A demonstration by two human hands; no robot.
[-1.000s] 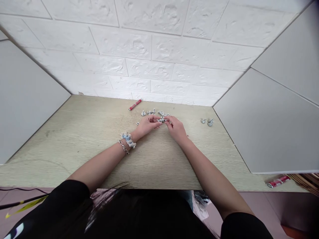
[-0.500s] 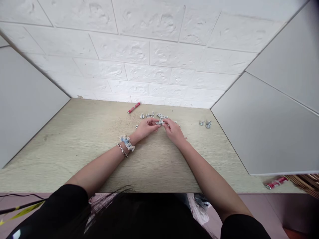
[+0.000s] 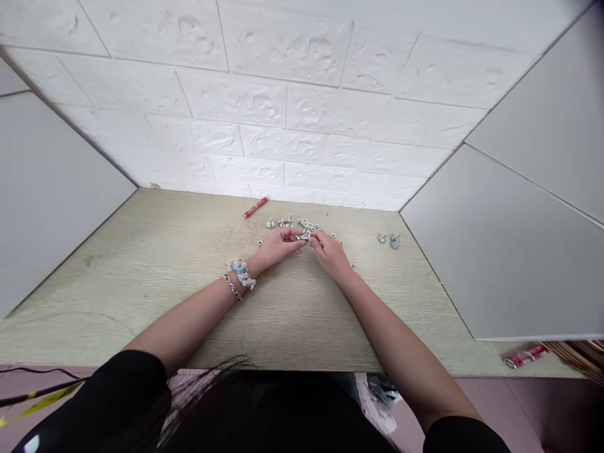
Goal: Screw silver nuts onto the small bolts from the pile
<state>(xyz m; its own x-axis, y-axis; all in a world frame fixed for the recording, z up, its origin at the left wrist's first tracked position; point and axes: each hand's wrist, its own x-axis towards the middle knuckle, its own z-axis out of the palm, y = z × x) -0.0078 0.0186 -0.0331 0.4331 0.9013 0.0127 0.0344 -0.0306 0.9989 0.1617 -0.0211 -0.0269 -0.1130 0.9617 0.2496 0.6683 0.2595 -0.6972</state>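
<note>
Above the middle of the table, my left hand [image 3: 279, 246] is closed, its thumb and fingertips pinching a small silver metal piece [image 3: 302, 238]. A bolt-like stem seems to stick up from it, but its exact kind is too small to make out. My right hand [image 3: 328, 253] meets it from the other side, thumb and forefinger pinched together at the piece's right end. Just beyond the fingers lie flat silver metal plates with holes [image 3: 309, 224]. Left of those stand several bolts [image 3: 282, 222] with wide heads. Nuts lie to both sides, one nut [image 3: 260, 243] beside my left hand.
A red tube [image 3: 255, 207] lies near the white brick-pattern wall. More bolts [image 3: 395, 241] are grouped at the right by a grey panel [image 3: 519, 251]. Another red tube [image 3: 526, 356] rests at the front right edge, beside brown sticks [image 3: 573, 358]. A second panel [image 3: 56, 201] bounds the left.
The metal piece has turned a little between my fingers, and my right fingertips have shifted on it. The whole view has moved down slightly. The loose parts stay where they were.
</note>
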